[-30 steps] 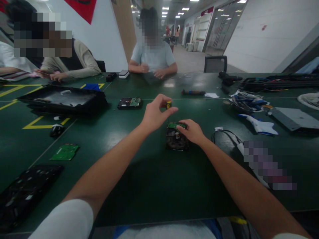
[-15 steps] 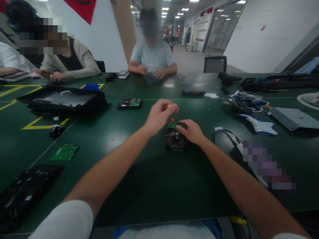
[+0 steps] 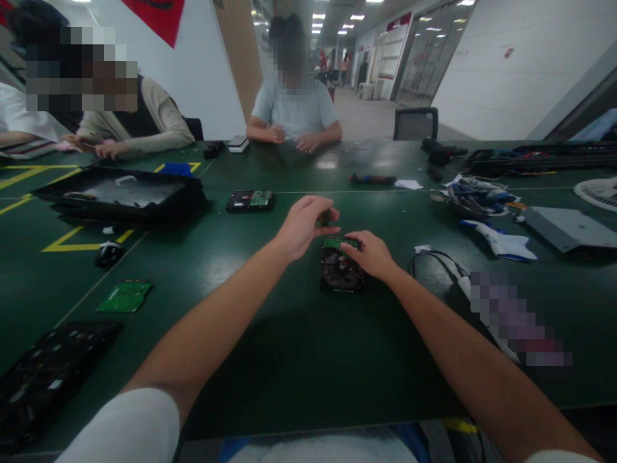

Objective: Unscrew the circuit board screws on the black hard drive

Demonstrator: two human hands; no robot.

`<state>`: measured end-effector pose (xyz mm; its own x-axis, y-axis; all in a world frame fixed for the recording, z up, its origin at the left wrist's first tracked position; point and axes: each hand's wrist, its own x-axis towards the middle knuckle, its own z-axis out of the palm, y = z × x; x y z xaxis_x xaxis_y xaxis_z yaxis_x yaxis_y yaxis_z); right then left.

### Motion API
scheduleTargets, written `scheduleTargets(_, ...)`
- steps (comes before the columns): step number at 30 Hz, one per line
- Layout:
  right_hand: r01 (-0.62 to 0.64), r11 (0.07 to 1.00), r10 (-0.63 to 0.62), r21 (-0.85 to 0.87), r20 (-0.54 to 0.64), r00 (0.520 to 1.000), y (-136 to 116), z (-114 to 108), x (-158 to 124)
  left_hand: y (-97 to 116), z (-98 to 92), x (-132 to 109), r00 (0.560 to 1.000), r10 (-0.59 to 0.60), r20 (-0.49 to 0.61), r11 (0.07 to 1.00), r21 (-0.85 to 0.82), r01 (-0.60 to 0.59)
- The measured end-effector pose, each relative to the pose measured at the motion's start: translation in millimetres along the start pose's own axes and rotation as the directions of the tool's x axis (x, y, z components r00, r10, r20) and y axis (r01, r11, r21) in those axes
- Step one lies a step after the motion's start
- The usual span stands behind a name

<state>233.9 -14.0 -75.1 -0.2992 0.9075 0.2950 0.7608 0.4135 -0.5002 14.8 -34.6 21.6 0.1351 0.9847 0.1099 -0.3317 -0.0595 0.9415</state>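
Note:
A dark hard drive [image 3: 342,273] lies on the green table, a green circuit board [image 3: 336,243] at its far end. My right hand [image 3: 370,254] grips that far end from the right, thumb over the board and fingers along the edge. Just above and left of the drive, my left hand [image 3: 307,225] is raised with its fingers curled together. What sits between those fingers is mostly hidden; I cannot make it out.
Another hard drive [image 3: 250,200] lies farther back, left of centre. On the left are a black tray [image 3: 120,190], a mouse [image 3: 109,254], a loose circuit board [image 3: 125,296] and a black panel [image 3: 53,376]. To the right are cables [image 3: 482,196] and a metal box [image 3: 573,228]. Other people sit opposite.
My left hand has turned and shifted slightly left, and the yellow bit seen between its fingers no longer shows. My right hand and the hard drive have stayed in place.

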Motion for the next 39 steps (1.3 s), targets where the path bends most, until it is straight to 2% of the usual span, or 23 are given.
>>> scheduleTargets(4,-0.004,1.0,0.004,0.015,-0.004,1.0,2,1,0,-2,-2.1,5,0.997,0.006,-0.079,1.0,-0.006,-0.006)
scheduleTargets(8,-0.01,1.0,0.01,0.012,0.0,1.0,2,1,0,1,-6.8,9,0.982,0.008,-0.186,0.995,0.098,0.011)
scheduleTargets(11,-0.013,1.0,0.013,0.005,0.002,1.0,2,1,0,2,-8.6,9,0.991,-0.006,-0.134,0.993,0.112,0.021)
scheduleTargets(14,-0.006,1.0,0.006,0.005,-0.001,1.0,1,0,0,1,-7.6,8,0.996,-0.053,-0.065,0.997,0.045,0.056)
scheduleTargets(19,0.011,1.0,-0.011,0.008,0.0,1.0,3,1,0,-1,-7.6,8,0.997,-0.06,-0.051,0.998,-0.024,0.059)
scheduleTargets(25,0.012,1.0,-0.012,0.005,0.001,1.0,4,1,0,3,-10.2,9,0.992,0.038,-0.122,0.989,0.144,-0.02)
scheduleTargets(28,0.005,1.0,-0.005,0.003,0.003,1.0,4,1,0,3,-8.0,7,0.996,0.036,-0.078,0.989,0.147,-0.024)
scheduleTargets(32,-0.012,1.0,0.012,-0.001,0.003,1.0,4,1,1,0,-4.7,5,0.999,-0.045,-0.029,0.999,0.023,0.046)
scheduleTargets(34,-0.011,1.0,0.011,-0.001,0.004,1.0,4,2,1,-1,-5.1,5,0.999,-0.049,-0.023,0.999,-0.014,0.049)
scheduleTargets(39,0.007,1.0,-0.007,0.008,-0.002,1.0,4,2,1,0,-10.2,8,1.0,0.013,-0.012,0.996,0.083,-0.012)
